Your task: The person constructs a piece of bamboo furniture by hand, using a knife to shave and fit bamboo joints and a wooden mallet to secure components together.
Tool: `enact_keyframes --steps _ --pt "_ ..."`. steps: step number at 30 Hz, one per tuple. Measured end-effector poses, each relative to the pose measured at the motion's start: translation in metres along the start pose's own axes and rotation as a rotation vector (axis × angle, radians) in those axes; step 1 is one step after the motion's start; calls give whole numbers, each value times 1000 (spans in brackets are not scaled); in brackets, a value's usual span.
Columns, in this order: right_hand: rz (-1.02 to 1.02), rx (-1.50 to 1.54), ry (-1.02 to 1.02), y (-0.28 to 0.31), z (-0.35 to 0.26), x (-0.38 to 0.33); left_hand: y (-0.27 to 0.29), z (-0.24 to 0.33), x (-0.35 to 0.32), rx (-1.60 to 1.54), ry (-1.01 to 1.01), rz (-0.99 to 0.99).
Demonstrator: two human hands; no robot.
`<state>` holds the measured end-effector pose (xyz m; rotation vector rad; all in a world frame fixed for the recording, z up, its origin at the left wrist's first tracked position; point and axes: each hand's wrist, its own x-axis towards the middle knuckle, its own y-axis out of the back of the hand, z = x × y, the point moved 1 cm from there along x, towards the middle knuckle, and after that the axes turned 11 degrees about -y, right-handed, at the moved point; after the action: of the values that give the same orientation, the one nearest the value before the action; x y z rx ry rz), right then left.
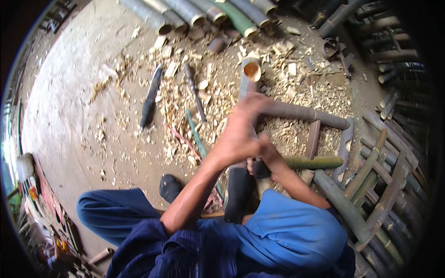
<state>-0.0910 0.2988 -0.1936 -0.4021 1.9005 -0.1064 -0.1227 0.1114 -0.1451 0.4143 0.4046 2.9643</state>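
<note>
A bamboo tube with a pale, hollow cut end points away from me, joined or crossed by a dark bamboo pole running to the right. My left hand, blurred by motion, is closed around the bamboo near where the two meet. Just below it, my right hand is closed on a black-handled tool, perhaps a knife; its working end is mostly hidden by the hands. A shorter upright bamboo strut meets the dark pole from below. Beside my right wrist lies a green bamboo piece.
Wood chips cover the ground. A black-handled knife and a thin dark rod lie left of the hands. Bamboo poles line the far side; bamboo frames are stacked at right. My black-socked feet are close by.
</note>
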Motion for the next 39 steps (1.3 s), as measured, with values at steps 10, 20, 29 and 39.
enact_keyframes --steps 10,20,29,39 --pt "854 -1296 708 161 -195 84 0 -106 -48 306 656 112" --pt "1080 -1166 644 145 -187 145 -48 -115 -41 650 545 -431" --pt "1186 -688 516 116 37 -53 99 -213 16 818 721 237" --pt "1269 -477 207 139 305 -50 104 -223 21 354 573 468"
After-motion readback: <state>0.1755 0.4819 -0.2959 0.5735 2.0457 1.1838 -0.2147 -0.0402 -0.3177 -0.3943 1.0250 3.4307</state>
